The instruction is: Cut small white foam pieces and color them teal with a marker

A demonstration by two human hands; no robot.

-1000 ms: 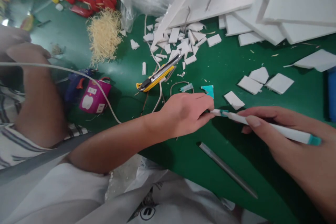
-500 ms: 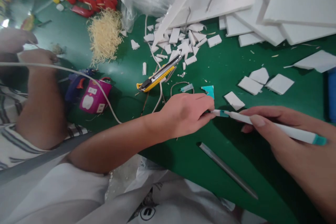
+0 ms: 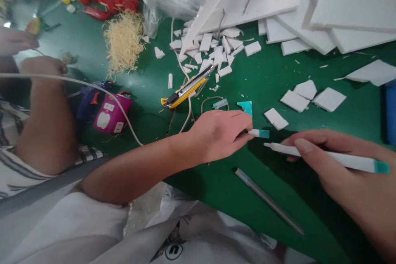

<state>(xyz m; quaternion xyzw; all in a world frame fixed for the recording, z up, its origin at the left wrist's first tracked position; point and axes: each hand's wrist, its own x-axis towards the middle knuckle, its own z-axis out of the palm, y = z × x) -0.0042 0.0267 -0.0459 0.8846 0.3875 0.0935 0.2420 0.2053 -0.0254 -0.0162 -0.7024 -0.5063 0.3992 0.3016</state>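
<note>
My right hand (image 3: 331, 152) grips a white marker pen (image 3: 343, 159) with a teal end cap, its tip pointing left. My left hand (image 3: 222, 132) is closed on a small white foam piece (image 3: 255, 133) whose outer end is coloured teal; the rest of the piece is hidden in the fingers. A narrow gap separates the pen's tip from the teal end. Just beyond my left hand lie a teal foam scrap (image 3: 246, 107) and a translucent teal cap-like piece (image 3: 220, 103). A loose white foam piece (image 3: 276, 118) rests beyond the pen.
A yellow utility knife (image 3: 187, 88) lies beside a heap of foam scraps (image 3: 216, 49). White foam boards (image 3: 355, 0) are stacked at the back right. A grey metal tube (image 3: 267, 200) lies near me. At left are a purple power block (image 3: 113, 113) and another person's hands (image 3: 43, 66).
The pen has come off the foam piece: my right hand has drawn it slightly right and down. My left hand keeps its place. The other person's hands have shifted a little.
</note>
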